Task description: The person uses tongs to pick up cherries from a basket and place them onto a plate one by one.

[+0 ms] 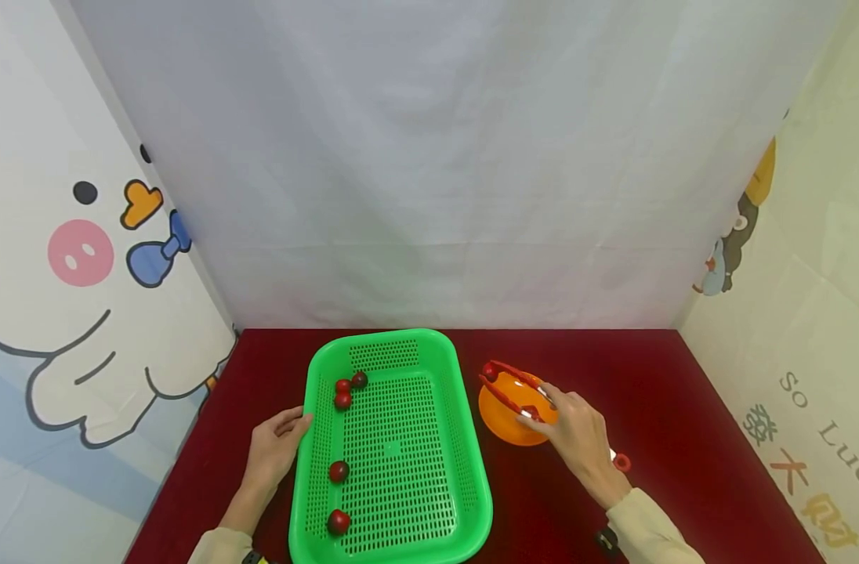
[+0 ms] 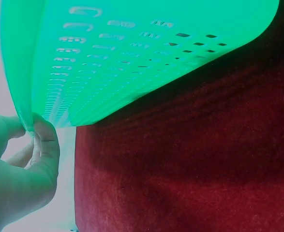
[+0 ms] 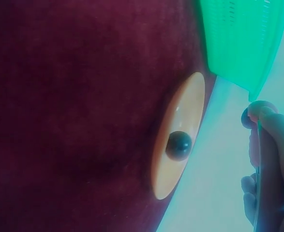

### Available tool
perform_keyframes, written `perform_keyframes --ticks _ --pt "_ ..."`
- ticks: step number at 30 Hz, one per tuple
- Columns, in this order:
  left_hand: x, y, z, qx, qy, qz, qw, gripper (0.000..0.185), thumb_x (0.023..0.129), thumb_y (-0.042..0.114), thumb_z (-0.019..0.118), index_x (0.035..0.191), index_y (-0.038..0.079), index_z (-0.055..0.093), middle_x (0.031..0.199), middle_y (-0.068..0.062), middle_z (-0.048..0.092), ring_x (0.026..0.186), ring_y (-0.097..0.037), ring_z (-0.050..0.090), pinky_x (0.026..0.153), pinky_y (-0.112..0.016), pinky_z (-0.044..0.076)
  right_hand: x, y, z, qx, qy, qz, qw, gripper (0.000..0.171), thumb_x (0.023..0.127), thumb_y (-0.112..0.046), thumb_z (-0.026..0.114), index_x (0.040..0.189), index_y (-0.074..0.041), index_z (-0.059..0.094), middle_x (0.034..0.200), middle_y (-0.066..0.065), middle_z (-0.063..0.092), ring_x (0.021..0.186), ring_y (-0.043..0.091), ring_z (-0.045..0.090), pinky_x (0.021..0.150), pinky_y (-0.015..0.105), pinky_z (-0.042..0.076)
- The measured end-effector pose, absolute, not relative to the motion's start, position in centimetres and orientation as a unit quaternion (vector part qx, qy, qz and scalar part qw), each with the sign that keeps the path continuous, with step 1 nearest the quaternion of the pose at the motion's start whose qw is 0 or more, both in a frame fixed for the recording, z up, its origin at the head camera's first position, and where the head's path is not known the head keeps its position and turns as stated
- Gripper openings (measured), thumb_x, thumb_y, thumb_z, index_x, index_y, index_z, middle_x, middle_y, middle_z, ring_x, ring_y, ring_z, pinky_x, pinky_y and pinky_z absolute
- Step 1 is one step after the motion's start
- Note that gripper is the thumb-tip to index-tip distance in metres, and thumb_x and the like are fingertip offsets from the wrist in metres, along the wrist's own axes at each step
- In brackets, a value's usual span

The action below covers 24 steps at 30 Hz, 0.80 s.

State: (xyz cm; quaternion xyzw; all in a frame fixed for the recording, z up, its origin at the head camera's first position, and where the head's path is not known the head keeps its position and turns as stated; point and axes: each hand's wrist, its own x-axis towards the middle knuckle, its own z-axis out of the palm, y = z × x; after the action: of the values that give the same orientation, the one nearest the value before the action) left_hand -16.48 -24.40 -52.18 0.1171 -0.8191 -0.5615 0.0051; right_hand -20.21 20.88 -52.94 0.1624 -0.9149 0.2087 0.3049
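In the head view my left hand (image 1: 277, 446) is at the left rim of a green perforated basket (image 1: 475, 446). The left wrist view shows thumb and fingers pinching that rim (image 2: 21, 92). My right hand (image 1: 578, 431) grips a pair of red tongs (image 1: 498, 395) above an orange bowl (image 1: 514, 433). Between the tong tips is a small round red fruit (image 1: 490, 370), over the bowl's far left edge. Another such fruit (image 3: 179, 145) lies inside the bowl, dark in the right wrist view. Several more red fruits (image 1: 338, 522) lie along the basket's left side.
A dark red cloth (image 1: 578, 352) covers the table under basket and bowl. White curtains (image 1: 429, 196) stand behind it, and printed sheets with cartoon figures hang at left (image 1: 20, 196) and right (image 1: 824, 313). The bowl sits close to the basket's right side.
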Motion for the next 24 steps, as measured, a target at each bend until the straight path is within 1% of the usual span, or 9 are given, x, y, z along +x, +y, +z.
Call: perform_keyframes --ticks 3,7,12,16,19,24 --pt "-16.5 -24.4 -52.2 0.118 -0.818 -0.562 0.005 0.05 0.109 0.027 0.056 0.145 -0.007 0.053 0.135 -0.029 0.06 0.123 -0.038 0.06 0.078 -0.015 0.05 -19.7 21.2 -53.1 0.157 -0.922 0.207 0.288 0.063 0.062 -0.031 0.101 0.111 -0.001 0.075 0.073 0.01 0.064 0.059 0.014 0.046 0.049 0.028 0.048" --pt "-16.5 -24.4 -52.2 0.119 -0.817 -0.564 0.005 0.05 0.108 0.027 0.057 0.144 -0.007 0.053 0.135 -0.029 0.06 0.122 -0.037 0.061 0.077 -0.016 0.051 -19.0 21.6 -53.5 0.158 -0.927 0.204 0.274 0.06 0.064 -0.031 0.1 0.111 -0.002 0.075 0.075 0.01 0.066 0.06 0.013 0.048 0.052 0.029 0.051" --pt "-16.6 -24.4 -52.3 0.117 -0.819 -0.562 0.003 0.051 0.109 0.028 0.056 0.145 -0.007 0.052 0.136 -0.029 0.059 0.125 -0.038 0.059 0.078 -0.015 0.05 -18.2 22.0 -53.9 0.159 -0.931 0.191 0.267 0.06 0.062 -0.031 0.101 0.108 -0.002 0.075 0.069 0.007 0.062 0.057 0.009 0.041 0.048 0.024 0.044" --pt "-16.6 -24.4 -52.3 0.117 -0.821 -0.559 0.005 0.05 0.108 0.027 0.057 0.144 -0.007 0.053 0.137 -0.029 0.059 0.124 -0.038 0.06 0.078 -0.016 0.05 -17.8 22.3 -54.4 0.159 -0.934 0.188 0.258 0.061 0.062 -0.033 0.101 0.108 -0.003 0.075 0.064 -0.002 0.052 0.057 0.006 0.035 0.046 0.02 0.036" --pt "-16.6 -24.4 -52.3 0.119 -0.822 -0.558 0.004 0.049 0.108 0.027 0.057 0.144 -0.007 0.054 0.137 -0.029 0.059 0.123 -0.037 0.06 0.078 -0.017 0.051 -17.5 22.5 -54.8 0.156 -0.937 0.188 0.25 0.061 0.061 -0.035 0.101 0.107 -0.004 0.075 0.062 -0.007 0.042 0.057 0.006 0.031 0.046 0.02 0.03" --pt "-16.6 -24.5 -52.3 0.118 -0.821 -0.559 0.002 0.05 0.108 0.028 0.057 0.145 -0.007 0.053 0.137 -0.029 0.059 0.125 -0.038 0.059 0.081 -0.02 0.052 -17.0 22.7 -55.3 0.148 -0.943 0.185 0.233 0.062 0.062 -0.039 0.099 0.107 -0.004 0.075 0.062 -0.008 0.044 0.057 0.005 0.032 0.047 0.02 0.032"
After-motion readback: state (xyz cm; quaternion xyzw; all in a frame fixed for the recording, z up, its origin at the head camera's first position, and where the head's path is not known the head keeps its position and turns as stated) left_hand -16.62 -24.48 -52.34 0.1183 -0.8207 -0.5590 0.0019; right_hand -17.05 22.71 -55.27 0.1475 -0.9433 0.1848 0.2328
